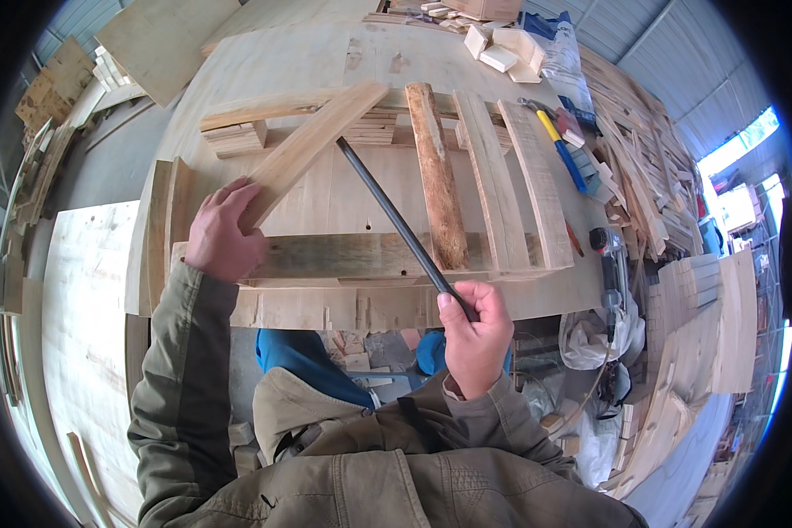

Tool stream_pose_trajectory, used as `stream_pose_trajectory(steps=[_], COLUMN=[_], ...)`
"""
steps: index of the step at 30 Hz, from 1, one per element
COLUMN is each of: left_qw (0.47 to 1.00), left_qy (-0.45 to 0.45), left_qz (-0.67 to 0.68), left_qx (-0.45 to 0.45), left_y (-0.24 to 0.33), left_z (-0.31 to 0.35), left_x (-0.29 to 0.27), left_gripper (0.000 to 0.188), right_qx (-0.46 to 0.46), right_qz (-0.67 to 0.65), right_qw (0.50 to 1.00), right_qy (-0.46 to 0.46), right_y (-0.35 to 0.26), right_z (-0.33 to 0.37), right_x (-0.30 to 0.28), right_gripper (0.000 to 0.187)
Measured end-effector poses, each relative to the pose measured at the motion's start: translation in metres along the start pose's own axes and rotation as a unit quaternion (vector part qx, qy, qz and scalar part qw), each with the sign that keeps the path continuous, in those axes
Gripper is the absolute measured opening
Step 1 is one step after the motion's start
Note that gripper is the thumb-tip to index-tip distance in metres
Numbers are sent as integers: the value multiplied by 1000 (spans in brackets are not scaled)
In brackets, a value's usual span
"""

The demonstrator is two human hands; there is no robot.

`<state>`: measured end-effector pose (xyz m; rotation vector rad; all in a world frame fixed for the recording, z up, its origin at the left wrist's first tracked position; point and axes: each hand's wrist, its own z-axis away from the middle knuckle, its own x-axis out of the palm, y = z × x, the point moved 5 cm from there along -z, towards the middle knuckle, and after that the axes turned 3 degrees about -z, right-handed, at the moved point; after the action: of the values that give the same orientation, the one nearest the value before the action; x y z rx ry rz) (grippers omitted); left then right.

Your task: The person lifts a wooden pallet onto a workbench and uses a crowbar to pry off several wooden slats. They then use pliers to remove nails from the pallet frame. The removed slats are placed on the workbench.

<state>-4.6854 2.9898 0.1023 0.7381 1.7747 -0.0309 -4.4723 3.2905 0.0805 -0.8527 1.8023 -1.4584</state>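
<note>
My left hand (226, 231) is closed round the near end of a loose-looking wooden slat (317, 132), which lies aslant across a pallet-like wooden frame. In my right hand (476, 339) is a long black metal bar (387, 209), gripped by its near end. The bar's far tip meets the slat's right edge; whether it goes under the slat I cannot tell. The frame has a near rail (339, 257) and a far rail (273, 107). Across its right part lie a bark-edged slat (437, 176) and two plain slats, one (491, 180) beside the other (537, 187).
The frame lies on a plywood-topped bench (361, 62). Right of it are a hammer (561, 150) with a yellow and blue handle and a hand tool with a hose (609, 273). Wood scraps (506, 55) sit at the back. Stacked boards (678, 343) stand at the right, plywood sheets (88, 308) at the left.
</note>
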Motion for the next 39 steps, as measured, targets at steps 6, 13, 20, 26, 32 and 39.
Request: stream_pose_trajectory(steps=[6,13,20,26,32,39], left_qw=[1000,995,988,995,993,975], left_qy=[21,87,131,90,98,112], left_qz=[8,43,73,30,37,186], left_qx=[0,13,27,5,-52,-52], left_y=[-2,-6,-9,-6,-7,-14], left_z=[3,9,15,19,17,14], left_x=[1,8,14,24,17,14], left_gripper=[61,56,53,41,66,73], right_qx=[87,97,80,103,32,97], right_qz=[-111,7,50,74,126,18], right_qw=[988,991,990,986,984,993], right_qy=[-61,-97,-108,-108,-123,-68], right_y=[-20,-42,-62,-108,-106,-42], right_z=[-5,-18,-28,-45,-46,-9], right_x=[-2,-4,1,-5,11,-8], right_gripper=[19,16,15,12,10,10])
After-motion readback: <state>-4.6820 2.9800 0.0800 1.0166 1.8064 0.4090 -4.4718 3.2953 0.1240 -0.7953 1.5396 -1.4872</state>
